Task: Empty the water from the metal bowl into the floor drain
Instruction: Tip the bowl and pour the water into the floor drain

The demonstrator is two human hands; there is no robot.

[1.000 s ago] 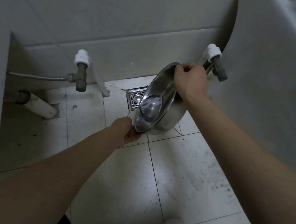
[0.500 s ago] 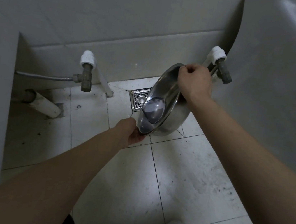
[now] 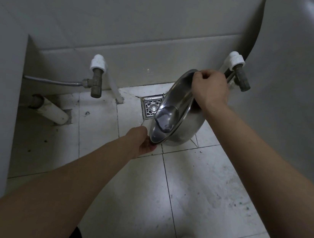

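Head: right hand (image 3: 209,89) grips metal bowl (image 3: 177,98) top, left hand (image 3: 142,142) seemingly bottom.

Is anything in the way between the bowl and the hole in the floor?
Nothing visible is. The metal bowl, gripped by the left hand at its low rim and the right hand at its high rim, tips toward the floor drain, whose bare grate lies right beside it.

Glossy metal bowl (image 3: 182,134), scuffed glazed floor tiles (image 3: 203,187)
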